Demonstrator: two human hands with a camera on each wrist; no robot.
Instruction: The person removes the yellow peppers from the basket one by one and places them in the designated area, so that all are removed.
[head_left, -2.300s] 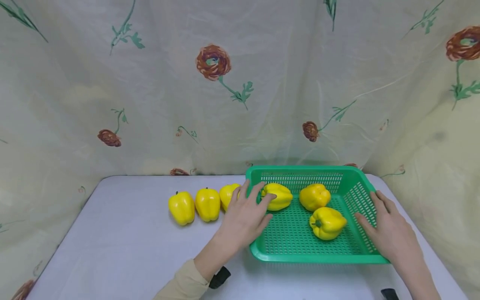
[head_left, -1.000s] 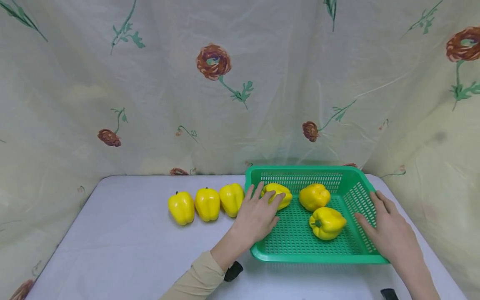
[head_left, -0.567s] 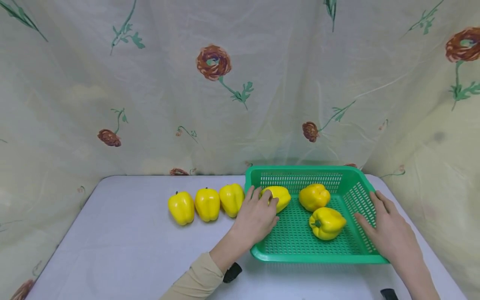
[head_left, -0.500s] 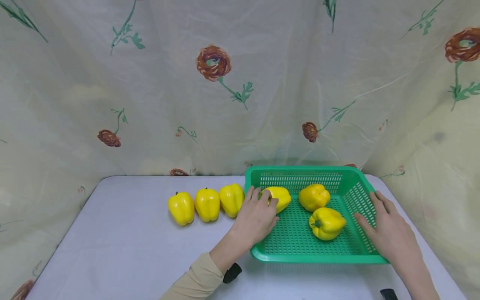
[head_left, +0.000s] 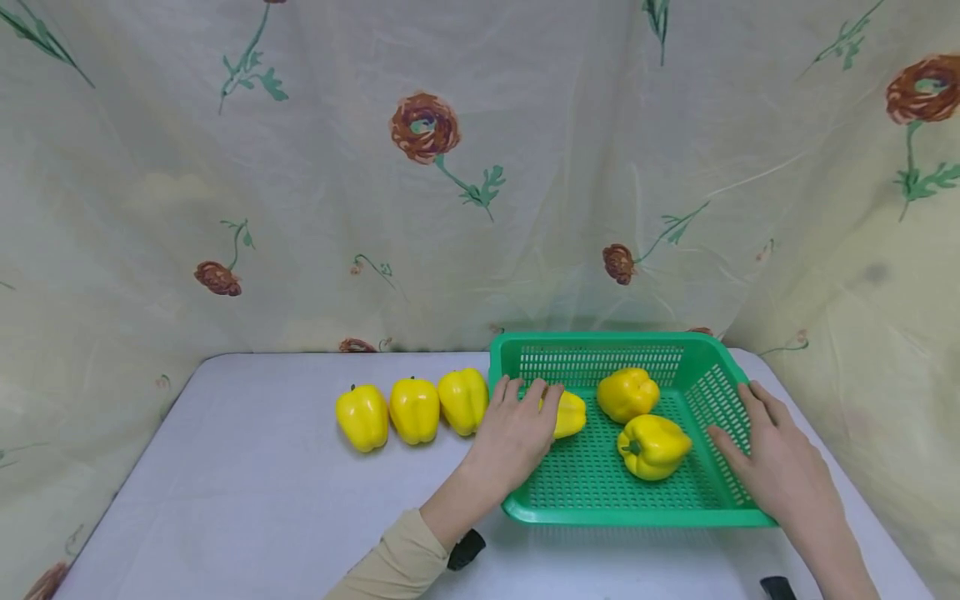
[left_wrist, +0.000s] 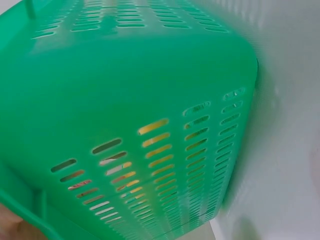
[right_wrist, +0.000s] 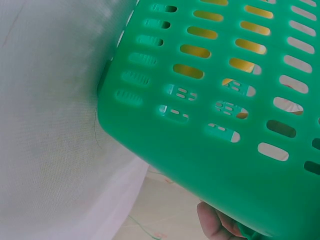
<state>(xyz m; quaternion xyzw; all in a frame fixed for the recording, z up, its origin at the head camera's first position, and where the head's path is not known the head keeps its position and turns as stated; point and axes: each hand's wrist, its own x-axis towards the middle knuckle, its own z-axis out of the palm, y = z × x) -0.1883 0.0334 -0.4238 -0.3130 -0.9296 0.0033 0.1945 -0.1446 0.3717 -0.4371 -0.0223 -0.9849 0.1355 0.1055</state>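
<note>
Over the left rim of a green plastic basket (head_left: pixel 637 517), my left hand (head_left: pixel 512 433) grips a yellow bell pepper (head_left: pixel 572 415) inside. The hand covers the pepper's left end, and only its right part shows. My right hand (head_left: pixel 787 462) holds the basket's right rim, thumb on the inner side. The basket also contains a yellow bell pepper (head_left: pixel 628 394) at the back and another bell pepper (head_left: pixel 654 447) in front of it, stem facing left. In the wrist views, the basket's slotted walls (left_wrist: pixel 125 90) (right_wrist: pixel 170 145) hide most of each hand.
Left of the basket, a row of three yellow bell peppers, the left one (head_left: pixel 363 417), the middle one (head_left: pixel 415 410) and the right one (head_left: pixel 463 400), stands on the white-covered table (head_left: pixel 247 492). A flower-printed curtain (head_left: pixel 525 250) hangs behind and at the sides.
My left hand has reached further over the basket and its fingers have closed on the pepper, which has shifted nearer and slightly right. The right hand and basket have stayed in place.
</note>
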